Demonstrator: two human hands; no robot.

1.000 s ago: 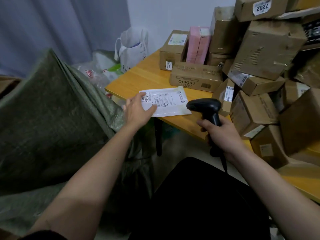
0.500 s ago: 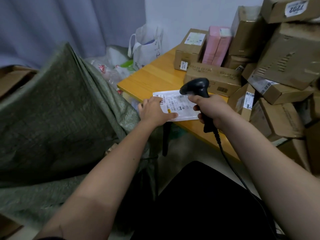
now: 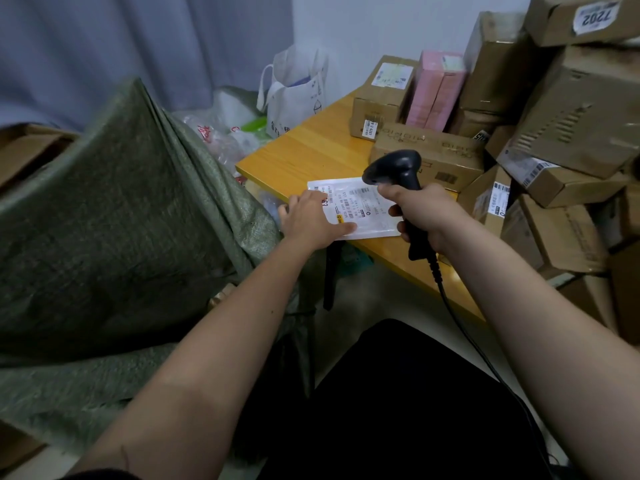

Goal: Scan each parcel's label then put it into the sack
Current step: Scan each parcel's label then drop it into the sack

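A: where was the parcel (image 3: 360, 211)?
B: flat white mailer w/ barcode label, table (image 3: 304, 157) edge. Left hand (image 3: 311, 220) pressed it, fingers straight (thumb too). Right hand (image 3: 424, 213) gripped scanner (image 3: 398, 171) just above it.

Dim, soft indoor illumination is recorded; no lamp or window is seen directly. The white wall (image 3: 398, 26) is rendered pale blue-grey, giving a cool cast. A mild sheen is noted on the yellow worktop (image 3: 311, 150) near its far corner; no hard glare is observed. Shadows are diffuse: deep shade is seen under the worktop edge and in the folds of the green sack (image 3: 114, 216). Strong wide-angle distortion is noted, with the stacked cartons (image 3: 571, 133) bowed and leaning at the right edge. Slight motion blur is present throughout; the print on the parcel label (image 3: 360, 206) is largely unreadable.
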